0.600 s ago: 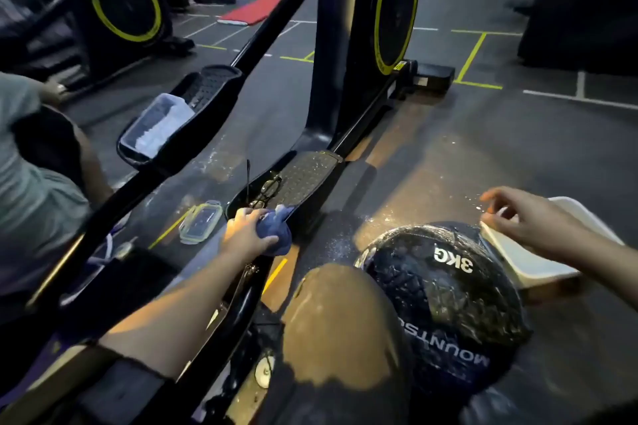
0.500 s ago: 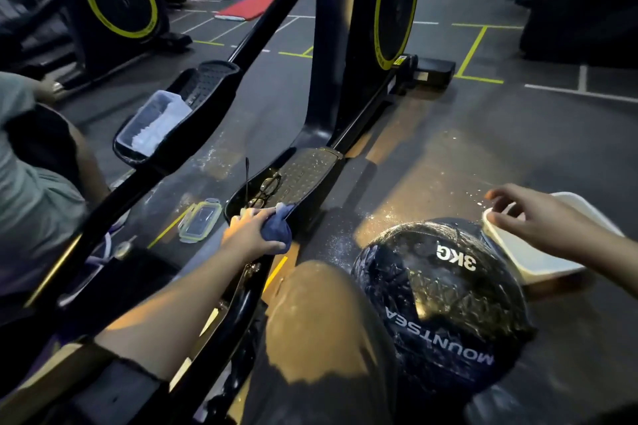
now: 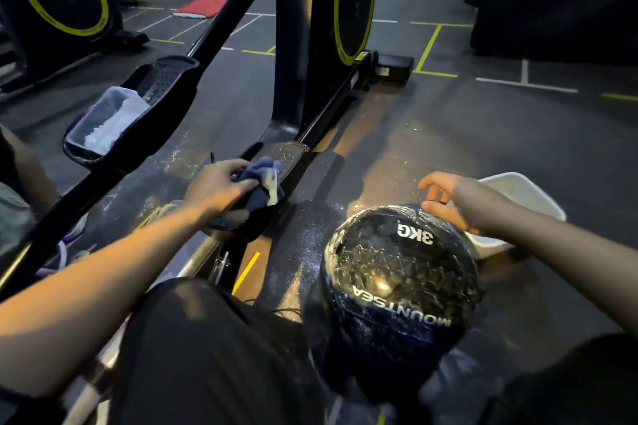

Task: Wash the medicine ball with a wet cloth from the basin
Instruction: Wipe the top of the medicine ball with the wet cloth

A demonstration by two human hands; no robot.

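Observation:
The black medicine ball (image 3: 400, 286), marked 3KG and glistening wet, rests on the floor between my knees. My left hand (image 3: 215, 188) grips a bunched dark blue cloth (image 3: 260, 183) on the near footplate of the rowing machine, left of the ball. My right hand (image 3: 459, 198) hovers with fingers spread just above the ball's far right side, in front of the white basin (image 3: 531, 193). The basin stands on the floor behind the ball and my right hand covers part of it.
A black rowing machine (image 3: 317, 45) with a yellow-rimmed flywheel runs from the left foreground to the centre back. A clear plastic container (image 3: 107, 119) sits on its far footplate. Another person (image 3: 13, 210) sits at the left edge. The floor (image 3: 310, 235) beside the ball is splashed wet.
My left hand has bunched the blue cloth higher on the footplate, hiding the glasses that lay there. My right hand stays near the basin, above the ball.

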